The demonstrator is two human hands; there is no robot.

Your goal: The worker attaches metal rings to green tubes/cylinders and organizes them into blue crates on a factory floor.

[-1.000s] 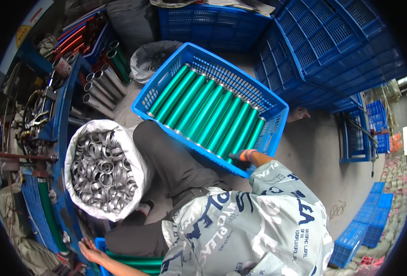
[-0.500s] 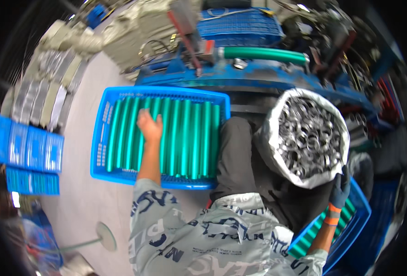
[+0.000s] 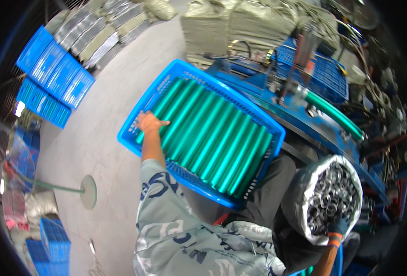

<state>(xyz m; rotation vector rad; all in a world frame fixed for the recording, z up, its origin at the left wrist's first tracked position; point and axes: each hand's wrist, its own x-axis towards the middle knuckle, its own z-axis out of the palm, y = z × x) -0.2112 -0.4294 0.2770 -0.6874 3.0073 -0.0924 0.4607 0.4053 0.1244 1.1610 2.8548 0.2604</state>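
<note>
My bare left hand (image 3: pixel 150 122) rests over the left side of a blue plastic crate (image 3: pixel 257 120), its thumb stretched apart from the other fingers. Under and beside it lie shiny green tubes (image 3: pixel 199 124), packed side by side in a slanting row. My right hand (image 3: pixel 338 227) wears a dark glove and an orange wristband. It reaches over the near rim of a white sack (image 3: pixel 300 202) into a heap of silver metal rings (image 3: pixel 330 195). The rings and the sack's rim hide its fingertips, so its grip does not show.
A blue metal bench (image 3: pixel 300 117) carries another green tube (image 3: pixel 334 114) in a fixture, beyond the crate. Blue crates (image 3: pixel 51 69) are stacked at the far left. A round-based stand (image 3: pixel 88 192) is on the floor. Wrapped beige bundles (image 3: pixel 240 27) stand at the back.
The whole view has turned, so the crate and bench now slant. My left hand has shifted to the leftmost tubes. My right hand has gone from the sack's rim in among the rings.
</note>
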